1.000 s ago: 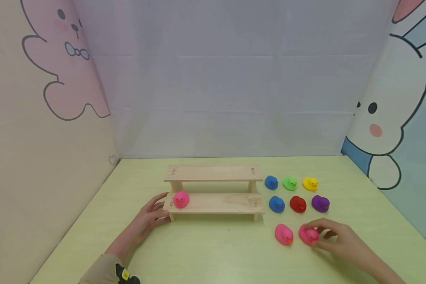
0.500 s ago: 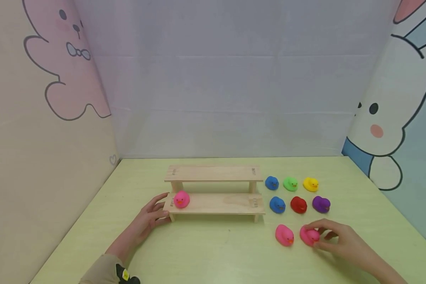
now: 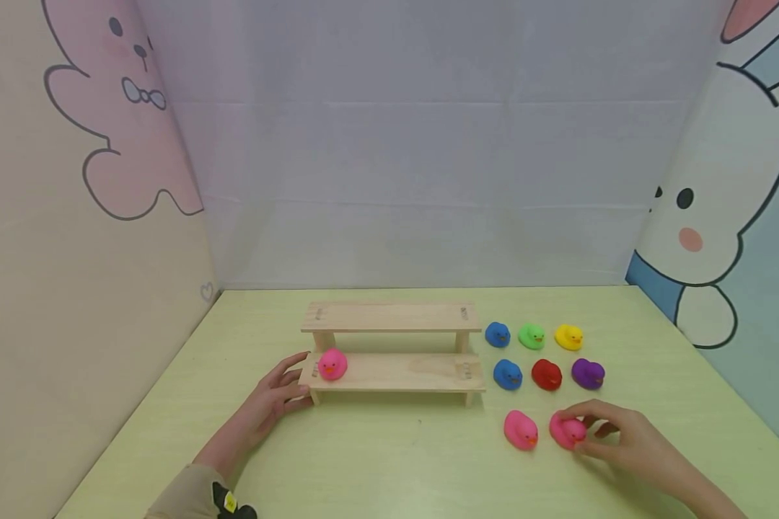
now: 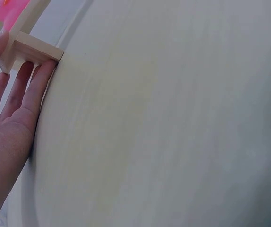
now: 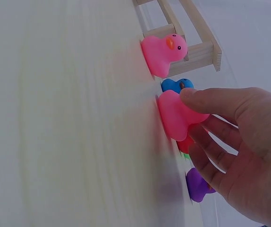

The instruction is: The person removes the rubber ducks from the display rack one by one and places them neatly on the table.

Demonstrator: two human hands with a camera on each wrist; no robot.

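Note:
A two-tier wooden stand (image 3: 396, 371) is on the table, with a pink rubber duck (image 3: 332, 365) at the left of its lower step. At that left end, my left hand (image 3: 274, 396) touches the stand with its fingers mostly straight, and the left wrist view shows the fingertips against the wooden end (image 4: 36, 47). My right hand (image 3: 613, 440) pinches another pink rubber duck (image 3: 566, 431) between thumb and fingers, low at the table surface. In the right wrist view the thumb lies on the body of this duck (image 5: 173, 116). A third pink duck (image 3: 521, 430) sits just left of it.
Behind the right hand stand two rows of ducks: blue (image 3: 508, 375), red (image 3: 547, 375) and purple (image 3: 587, 373), then blue (image 3: 497, 334), green (image 3: 531, 336) and yellow (image 3: 568, 336). Printed cloth walls (image 3: 389, 180) enclose the table (image 3: 376, 461) at the back and sides.

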